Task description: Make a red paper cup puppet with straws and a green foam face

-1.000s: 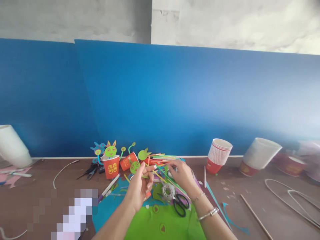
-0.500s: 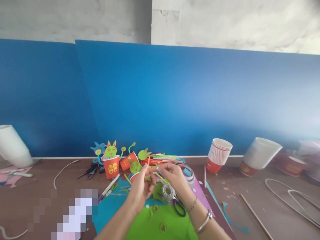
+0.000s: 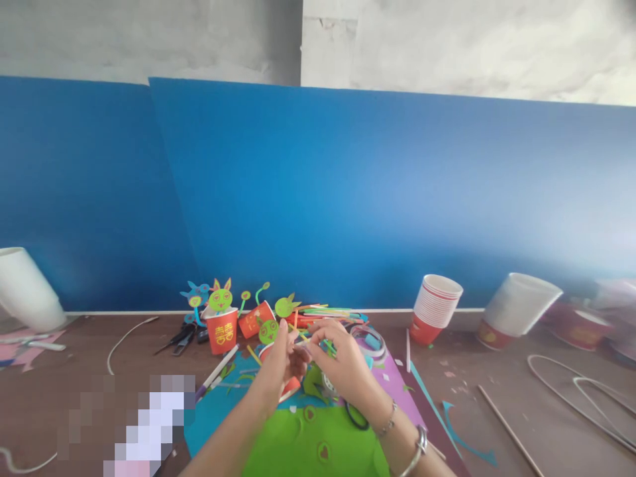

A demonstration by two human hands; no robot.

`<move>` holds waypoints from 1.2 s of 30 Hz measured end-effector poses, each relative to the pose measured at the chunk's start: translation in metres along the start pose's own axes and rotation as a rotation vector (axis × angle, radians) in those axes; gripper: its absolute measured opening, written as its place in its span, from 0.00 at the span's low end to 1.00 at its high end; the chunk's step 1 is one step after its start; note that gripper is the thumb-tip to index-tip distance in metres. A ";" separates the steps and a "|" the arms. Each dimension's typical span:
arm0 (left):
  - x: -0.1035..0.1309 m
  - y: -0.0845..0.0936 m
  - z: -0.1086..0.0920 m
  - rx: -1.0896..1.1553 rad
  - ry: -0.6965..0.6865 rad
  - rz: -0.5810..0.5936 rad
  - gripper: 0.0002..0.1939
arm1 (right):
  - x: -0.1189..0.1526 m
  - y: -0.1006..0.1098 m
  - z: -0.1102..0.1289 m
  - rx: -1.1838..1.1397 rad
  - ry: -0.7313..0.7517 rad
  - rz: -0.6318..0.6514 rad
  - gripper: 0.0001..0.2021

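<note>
Above the coloured paper, my left hand (image 3: 278,374) is raised with its fingers curled. My right hand (image 3: 340,361) faces it, thumb and forefinger pinched near the left fingertips. Whatever lies between the fingers is too small and blurred to name. A thin orange strip (image 3: 297,320) shows just beyond the left fingertips. Part of a red paper cup (image 3: 290,389) is visible under my left hand. Mostly hidden by my right hand are a tape roll (image 3: 328,385) and dark-handled scissors (image 3: 356,417). Green paper (image 3: 318,454) with small heart cut-outs lies below.
Decorated red cups (image 3: 222,331) with green animal faces stand at the back left, beside coloured sticks (image 3: 328,311). Stacked paper cups (image 3: 437,308) rise at the right. A white cable (image 3: 571,397) and a wooden stick (image 3: 509,430) lie farther right. A blue panel (image 3: 348,199) closes the back.
My right hand has shifted slightly and now covers more of the tape roll and scissors. More of a red cup shows under my left hand.
</note>
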State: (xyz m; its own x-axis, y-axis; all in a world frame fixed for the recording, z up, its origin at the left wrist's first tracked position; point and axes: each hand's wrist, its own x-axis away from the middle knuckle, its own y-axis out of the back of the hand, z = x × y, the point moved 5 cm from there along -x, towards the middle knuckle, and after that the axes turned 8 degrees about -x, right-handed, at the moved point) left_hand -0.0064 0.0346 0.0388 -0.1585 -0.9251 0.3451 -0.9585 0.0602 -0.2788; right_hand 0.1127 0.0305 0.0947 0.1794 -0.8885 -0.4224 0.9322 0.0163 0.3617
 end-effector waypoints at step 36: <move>0.002 -0.009 0.004 0.006 -0.021 0.058 0.37 | -0.006 0.017 -0.034 0.223 -0.221 0.010 0.03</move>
State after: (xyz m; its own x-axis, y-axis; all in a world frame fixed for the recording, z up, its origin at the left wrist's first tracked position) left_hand 0.0026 0.0306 0.0380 -0.2087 -0.9278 0.3092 -0.9464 0.1118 -0.3031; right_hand 0.1382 0.0516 0.0746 0.0928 -0.9675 -0.2353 0.8345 -0.0534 0.5484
